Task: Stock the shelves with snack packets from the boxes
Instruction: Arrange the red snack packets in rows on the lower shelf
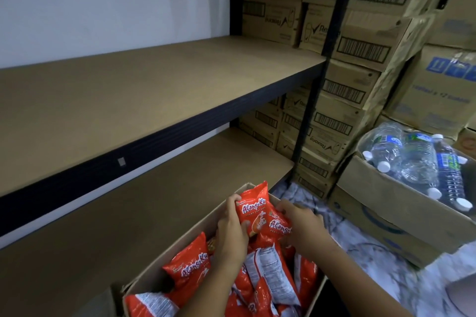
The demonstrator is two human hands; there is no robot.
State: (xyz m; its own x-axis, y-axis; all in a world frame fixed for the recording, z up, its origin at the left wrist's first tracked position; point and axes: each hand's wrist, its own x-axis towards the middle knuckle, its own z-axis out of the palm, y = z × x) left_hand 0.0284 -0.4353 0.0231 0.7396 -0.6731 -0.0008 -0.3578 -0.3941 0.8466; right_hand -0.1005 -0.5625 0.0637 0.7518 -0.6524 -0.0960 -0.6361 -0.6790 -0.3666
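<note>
Brown shelves (154,90) are sitting bare beside cardboard box (206,221) w/ red snack packets. Left hand (230,229) & right hand (300,224) are gripping two packets (260,216) just above box, poss. a third hidden behind.

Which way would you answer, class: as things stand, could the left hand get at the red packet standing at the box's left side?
Probably yes. That packet stands uncovered in the open box, just beside the left hand. But that hand already grips another packet, shared with the right hand, and would need to let go first.
</note>
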